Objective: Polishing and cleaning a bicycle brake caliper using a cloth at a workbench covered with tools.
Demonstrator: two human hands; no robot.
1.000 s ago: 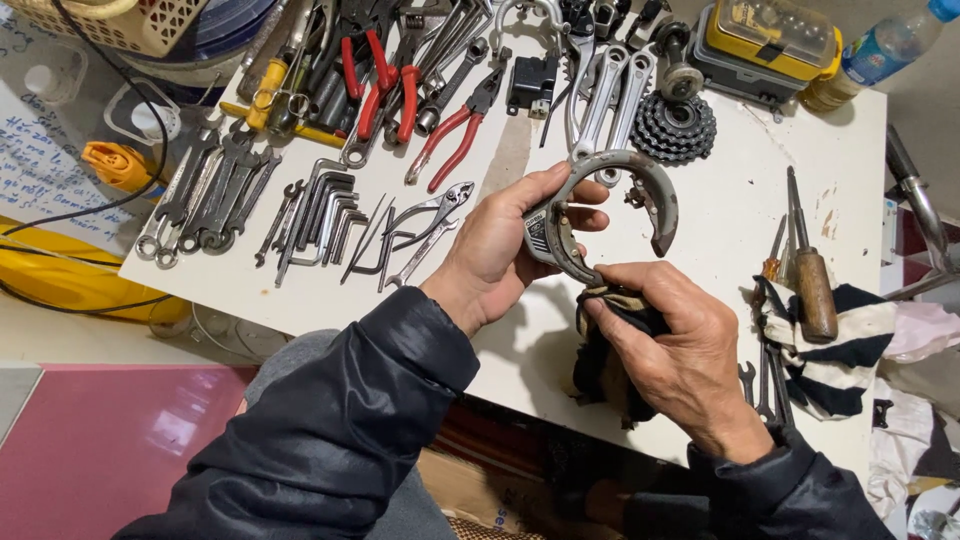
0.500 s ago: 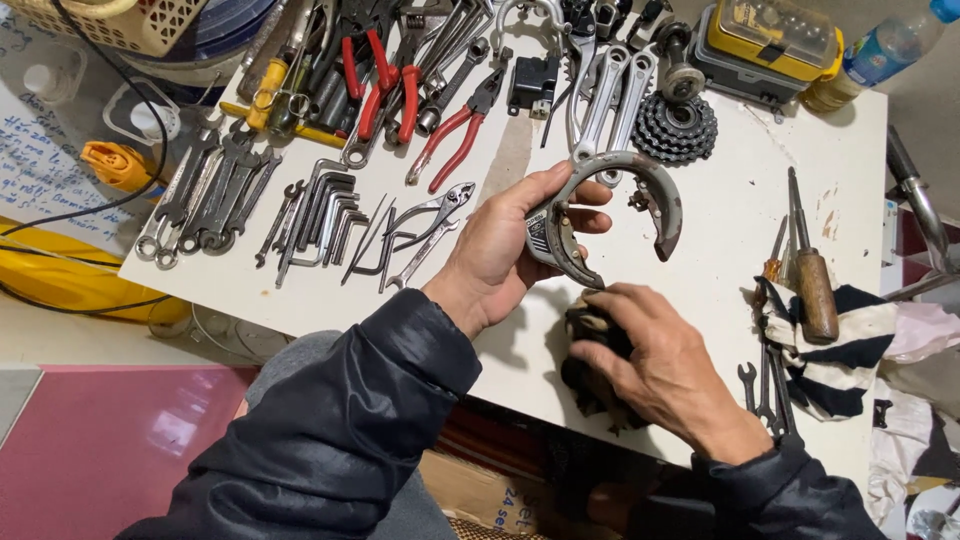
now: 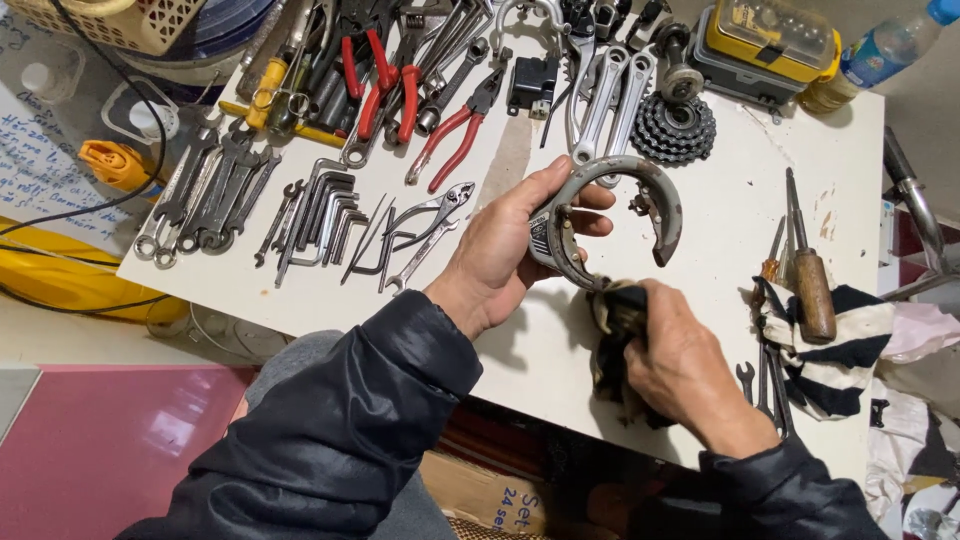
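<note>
My left hand (image 3: pixel 508 248) grips a curved, worn metal brake shoe (image 3: pixel 640 190) and holds it just above the white table (image 3: pixel 720 260). The shoe arcs like a horseshoe with its open side facing down and to the right. My right hand (image 3: pixel 680 365) is closed on a dark, dirty rag (image 3: pixel 615 320) and presses it against the shoe's lower end. Both arms wear dark jacket sleeves.
Wrenches (image 3: pixel 205 195), hex keys (image 3: pixel 325 210) and pliers with red handles (image 3: pixel 455 125) lie in rows on the left of the table. A cog cluster (image 3: pixel 672 128) and a yellow case (image 3: pixel 765 40) sit at the back. A wooden-handled screwdriver (image 3: pixel 812 270) rests on a striped cloth (image 3: pixel 850 350).
My right hand has moved up with the rag from below the shoe to its lower end. The left hand has kept the shoe almost still.
</note>
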